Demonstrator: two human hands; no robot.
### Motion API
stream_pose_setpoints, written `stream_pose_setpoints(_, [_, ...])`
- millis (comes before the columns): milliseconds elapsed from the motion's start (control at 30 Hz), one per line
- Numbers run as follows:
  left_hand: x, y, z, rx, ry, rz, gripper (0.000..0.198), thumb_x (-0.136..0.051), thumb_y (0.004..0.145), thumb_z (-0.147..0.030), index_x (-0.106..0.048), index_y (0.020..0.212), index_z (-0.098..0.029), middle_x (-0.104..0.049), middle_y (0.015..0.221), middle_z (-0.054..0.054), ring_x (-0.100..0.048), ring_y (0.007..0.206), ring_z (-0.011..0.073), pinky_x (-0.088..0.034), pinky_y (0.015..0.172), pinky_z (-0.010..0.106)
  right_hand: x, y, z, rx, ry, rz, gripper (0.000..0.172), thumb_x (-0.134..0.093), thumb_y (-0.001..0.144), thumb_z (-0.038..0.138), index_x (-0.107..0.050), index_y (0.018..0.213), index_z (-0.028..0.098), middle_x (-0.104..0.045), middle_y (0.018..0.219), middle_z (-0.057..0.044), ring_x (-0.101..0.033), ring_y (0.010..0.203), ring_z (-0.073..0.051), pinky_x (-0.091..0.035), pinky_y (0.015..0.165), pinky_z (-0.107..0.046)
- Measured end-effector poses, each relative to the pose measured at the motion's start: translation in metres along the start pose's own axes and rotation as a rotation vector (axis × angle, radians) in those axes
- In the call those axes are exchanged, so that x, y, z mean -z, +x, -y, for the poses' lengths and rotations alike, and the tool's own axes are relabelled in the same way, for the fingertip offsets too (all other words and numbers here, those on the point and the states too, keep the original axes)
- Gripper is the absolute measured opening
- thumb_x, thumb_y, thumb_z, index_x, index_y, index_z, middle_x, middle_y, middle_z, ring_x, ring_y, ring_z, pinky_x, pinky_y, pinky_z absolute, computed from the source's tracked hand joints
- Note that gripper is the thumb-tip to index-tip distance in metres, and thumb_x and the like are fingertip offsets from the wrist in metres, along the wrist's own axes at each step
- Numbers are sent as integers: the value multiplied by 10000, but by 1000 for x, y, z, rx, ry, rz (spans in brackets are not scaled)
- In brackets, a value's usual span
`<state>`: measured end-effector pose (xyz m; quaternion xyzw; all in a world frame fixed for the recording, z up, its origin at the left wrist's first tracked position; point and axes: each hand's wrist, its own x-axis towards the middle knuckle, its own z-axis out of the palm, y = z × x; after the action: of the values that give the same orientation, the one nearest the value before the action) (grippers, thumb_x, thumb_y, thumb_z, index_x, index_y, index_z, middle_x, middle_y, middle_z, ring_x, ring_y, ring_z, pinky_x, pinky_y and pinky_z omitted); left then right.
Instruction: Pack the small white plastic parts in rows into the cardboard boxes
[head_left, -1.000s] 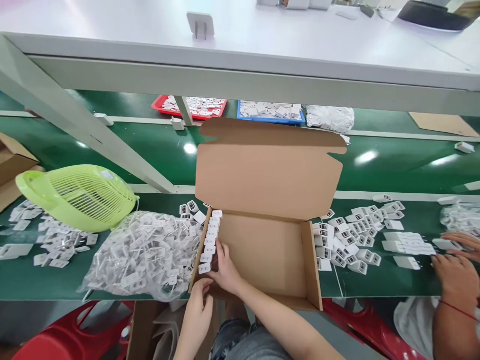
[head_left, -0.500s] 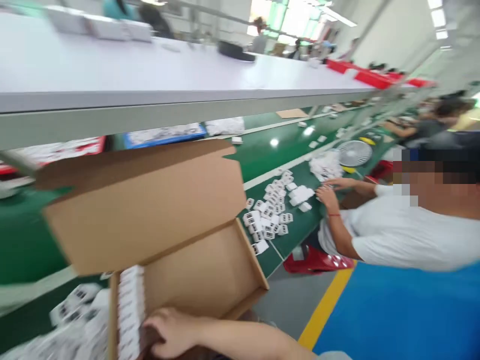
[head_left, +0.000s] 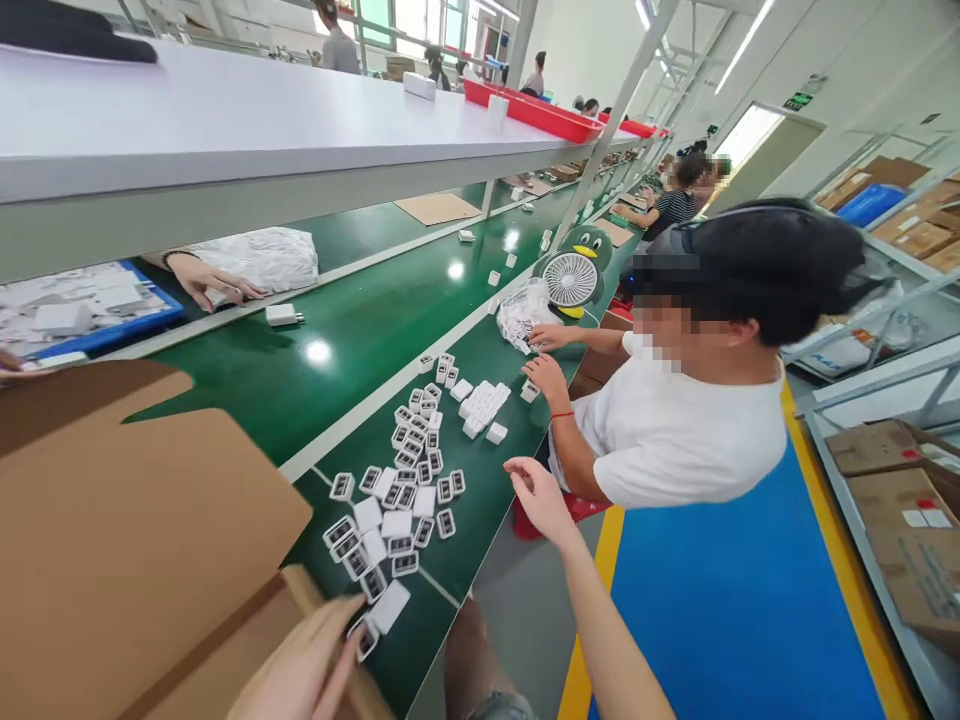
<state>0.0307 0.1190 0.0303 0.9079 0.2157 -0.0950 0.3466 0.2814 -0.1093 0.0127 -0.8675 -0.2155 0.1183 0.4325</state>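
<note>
My left hand (head_left: 304,665) reaches over the cardboard box's edge at the bottom, its fingertips closed around a small white charger block (head_left: 365,638) at the near end of a spread of blocks. Several white charger blocks (head_left: 409,450) lie loosely on the green bench, many showing dark slots on one face. My right hand (head_left: 540,500) hovers past the bench's front edge, fingers apart and holding nothing. The open cardboard box (head_left: 150,560) fills the lower left, lid raised; most of its inside is out of view.
A co-worker in a white shirt (head_left: 697,430) sits at the right, both hands by a clear bag (head_left: 525,312) of white parts. Behind it stands a penguin-shaped fan (head_left: 571,280). A white shelf (head_left: 247,110) overhangs the bench. Another person's hand (head_left: 210,283) rests across the belt.
My view has swung right. My left hand now touches a block on the bench, and my right hand has come into view. The hand seen earlier inside the box is no longer there.
</note>
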Motion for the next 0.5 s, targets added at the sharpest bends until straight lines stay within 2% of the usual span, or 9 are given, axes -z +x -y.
stream_pose_setpoints(67, [-17,83,-55,-150,-75,-20,345,-365,819,-345,-523,1117,-271,-582,1122,43,-575,978,193,-473,854,325,16,57,-13,143,-175,81,302,-347,814,157,-532,1048,207,-533,1087,-69,-506,1013,-184,-421,896,-354])
stream_pose_setpoints(133, [-40,156,-97,-163,-84,-111,355,-355,828,-287,-470,1155,-213,-541,1140,84,-575,964,194,-459,864,352,21,114,-27,201,-355,125,407,-354,777,87,-476,1154,181,-454,1207,-102,-414,1139,-214,-348,972,-396])
stream_pose_setpoints(200, [-66,211,-120,-93,-110,-164,371,-370,819,-241,-405,1179,-154,-488,1165,129,-591,911,197,-490,775,344,19,162,-44,187,-488,175,536,-342,724,10,-400,1239,146,-366,1293,-136,-320,1219,-242,-302,1000,-430])
stream_pose_setpoints(233, [-77,230,-125,-51,-120,-168,370,-386,812,-227,-389,1170,-135,-476,1158,143,-598,879,198,-497,729,337,16,180,-53,174,-528,211,590,-328,700,-22,-365,1267,133,-333,1319,-144,-288,1239,-247,-294,1002,-434])
stream_pose_setpoints(333, [-98,259,-126,48,-150,-126,287,-422,802,-219,-414,1077,-136,-515,1041,118,-605,793,194,-493,651,319,6,206,-77,140,-551,372,674,-303,657,-62,-294,1305,124,-342,1308,-145,-329,1212,-232,-326,974,-406])
stream_pose_setpoints(400, [-102,264,-124,70,-170,-111,233,-424,810,-233,-434,1029,-156,-535,977,90,-600,790,193,-488,654,314,2,205,-85,105,-521,450,653,-327,662,-44,-300,1292,127,-400,1242,-146,-422,1122,-223,-375,919,-376])
stream_pose_setpoints(500, [-100,265,-123,73,-140,-117,240,-422,820,-245,-449,1043,-161,-548,1011,95,-584,874,209,-477,711,324,0,195,-88,99,-465,473,541,-387,681,1,-407,1198,159,-470,1129,-116,-484,1005,-212,-406,857,-342])
